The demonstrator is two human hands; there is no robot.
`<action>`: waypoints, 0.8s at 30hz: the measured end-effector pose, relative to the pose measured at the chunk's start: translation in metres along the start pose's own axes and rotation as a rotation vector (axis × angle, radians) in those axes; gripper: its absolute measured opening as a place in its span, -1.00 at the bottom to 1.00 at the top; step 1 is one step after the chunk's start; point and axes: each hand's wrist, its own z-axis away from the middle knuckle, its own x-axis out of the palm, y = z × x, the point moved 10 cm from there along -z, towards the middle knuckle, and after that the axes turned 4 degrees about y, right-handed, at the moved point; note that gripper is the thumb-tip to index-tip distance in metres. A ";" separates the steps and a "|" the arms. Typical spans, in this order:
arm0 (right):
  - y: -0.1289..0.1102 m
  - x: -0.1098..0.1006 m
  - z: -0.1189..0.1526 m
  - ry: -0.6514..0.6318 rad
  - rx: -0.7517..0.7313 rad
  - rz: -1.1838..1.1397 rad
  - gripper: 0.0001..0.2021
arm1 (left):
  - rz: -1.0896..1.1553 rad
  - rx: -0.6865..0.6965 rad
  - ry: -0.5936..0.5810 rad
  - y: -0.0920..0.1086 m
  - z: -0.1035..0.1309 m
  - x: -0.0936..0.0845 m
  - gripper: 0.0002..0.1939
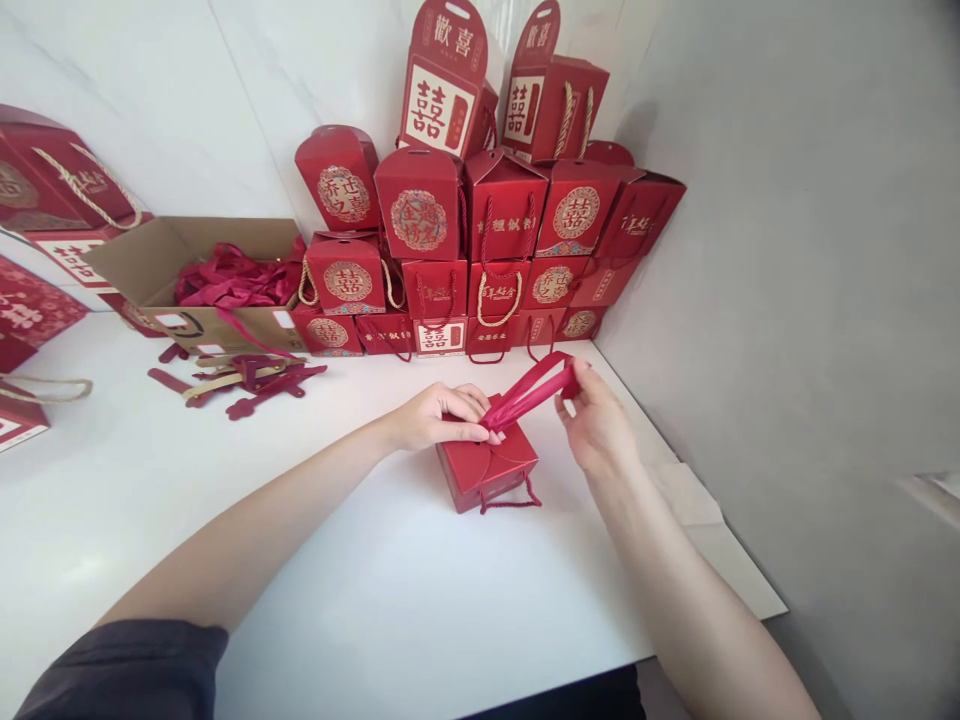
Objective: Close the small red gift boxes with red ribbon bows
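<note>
On the white table in front of me stands a small red gift box (491,465), its top folded closed and a dark red cord handle (512,504) hanging at its front. My left hand (442,415) rests at the top of this box, thumb and fingers pinching the lower end of a crimson ribbon (529,393) against it. Up and to the right, my right hand (596,415) grips the looped far end of the ribbon between thumb and fingers. The ribbon runs in doubled strands between both hands. My left fingers partly hide where it meets the box.
Stacked red gift boxes (502,215) line the back wall. An open cardboard carton (225,325) full of crimson ribbon stands back left, with dark red and gold straps (247,380) before it. More red boxes (45,190) sit far left. A grey wall (787,250) bounds the right side.
</note>
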 end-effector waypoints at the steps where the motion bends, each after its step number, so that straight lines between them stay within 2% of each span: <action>1: -0.010 -0.007 -0.003 0.047 -0.054 -0.003 -0.71 | 0.004 -0.008 -0.004 0.000 0.000 0.000 -0.84; 4: -0.056 -0.022 0.006 0.173 -0.366 0.012 -0.72 | 0.004 -0.037 -0.019 0.001 0.000 0.001 -0.84; 6: -0.092 -0.025 0.031 0.234 -0.663 0.059 -0.76 | 0.005 -0.064 -0.030 0.002 -0.001 0.001 -0.83; 8: -0.116 -0.016 0.063 0.223 -0.881 0.115 -0.76 | 0.012 -0.088 -0.039 0.003 -0.002 0.001 -0.83; 11: -0.132 0.013 0.108 0.019 -0.984 0.138 -0.76 | 0.037 -0.110 -0.053 0.004 -0.003 0.001 -0.82; 13: -0.131 0.047 0.146 -0.241 -1.050 0.181 -0.82 | 0.043 -0.116 -0.048 0.005 -0.005 0.000 -0.81; 15: -0.112 0.088 0.195 -0.602 -1.162 0.332 -0.86 | 0.027 -0.142 -0.027 0.004 -0.006 -0.002 -0.78; 17: -0.078 0.115 0.247 -0.898 -1.384 0.484 -0.85 | 0.007 -0.181 -0.016 0.003 -0.006 -0.003 -0.78; 18: -0.055 0.123 0.267 -0.982 -1.523 0.586 -0.83 | 0.001 -0.196 -0.018 0.003 -0.006 -0.002 -0.79; 20: -0.009 0.135 0.285 -1.045 -1.685 0.800 -0.79 | -0.009 -0.203 -0.033 0.005 -0.006 -0.001 -0.80; 22: 0.033 0.142 0.289 -1.126 -1.754 0.961 -0.78 | -0.036 -0.195 -0.060 0.009 -0.006 0.003 -0.80; 24: 0.063 0.147 0.286 -1.207 -1.766 1.087 -0.78 | -0.079 -0.194 -0.069 0.011 -0.006 0.004 -0.80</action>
